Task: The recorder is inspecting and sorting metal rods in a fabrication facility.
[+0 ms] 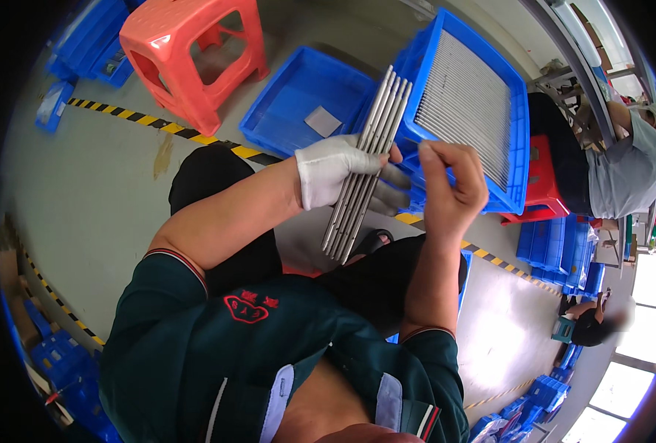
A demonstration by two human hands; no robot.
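Observation:
My left hand (343, 170), in a white glove with some fingertips bare, grips a bundle of several slim metal rods (346, 221). The bundle slants, its upper end to the right, in front of my body. Right of it, my bare right hand (455, 181) is raised with its fingers curled and pinched together. What the pinch holds, if anything, I cannot make out. Beyond my right hand stands a blue tray (518, 140) lined with a dense row of similar metal rods (467, 100), on top of other blue crates.
A shallow blue bin (291, 103) with a white card (323, 122) sits on the floor ahead. An orange-red stool (202, 59) stands at far left. Black-and-yellow tape (143, 118) crosses the floor. To the right, a person (623, 170) is by a red stool (542, 181), near more crates.

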